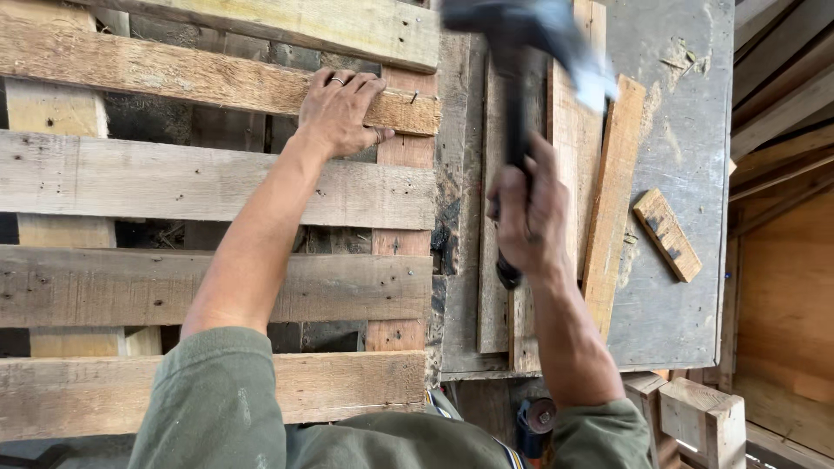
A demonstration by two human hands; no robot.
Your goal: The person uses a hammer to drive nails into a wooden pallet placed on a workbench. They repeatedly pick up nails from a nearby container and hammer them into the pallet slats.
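Observation:
My left hand lies flat on a loose slat of a worn wooden pallet, fingers curled over its far edge, a ring on one finger. My right hand is closed round the dark handle of a hammer. The hammer head is raised and blurred at the top of the view, above the pallet's right edge. The gripped slat sits askew on the pallet, with nails showing at its right end.
Further pallet slats run across the left. To the right lies a grey board carrying long wooden strips and a short wood offcut. Wooden blocks and planks stand at the lower right.

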